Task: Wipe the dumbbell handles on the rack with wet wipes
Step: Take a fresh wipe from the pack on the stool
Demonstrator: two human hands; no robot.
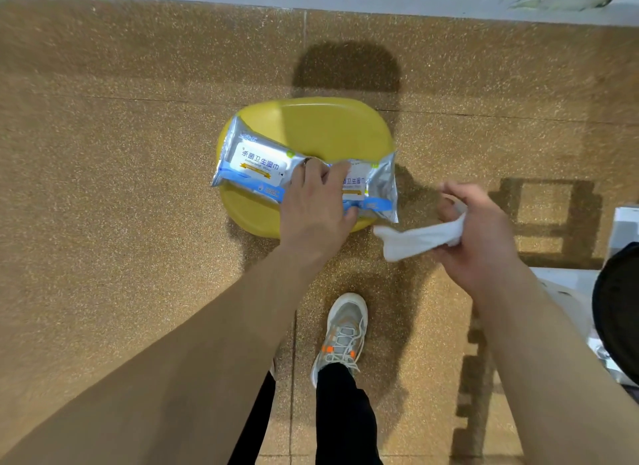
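White wipe (422, 238) in right hand (484, 236); left hand (313, 208) grips wipe pack (377, 188).

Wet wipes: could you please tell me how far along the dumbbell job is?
Done: one wipe is out, gripped in the right hand. In hand: the left hand holds the wipe pack on the yellow stool. Left: all the wiping; no dumbbells or rack are in view.
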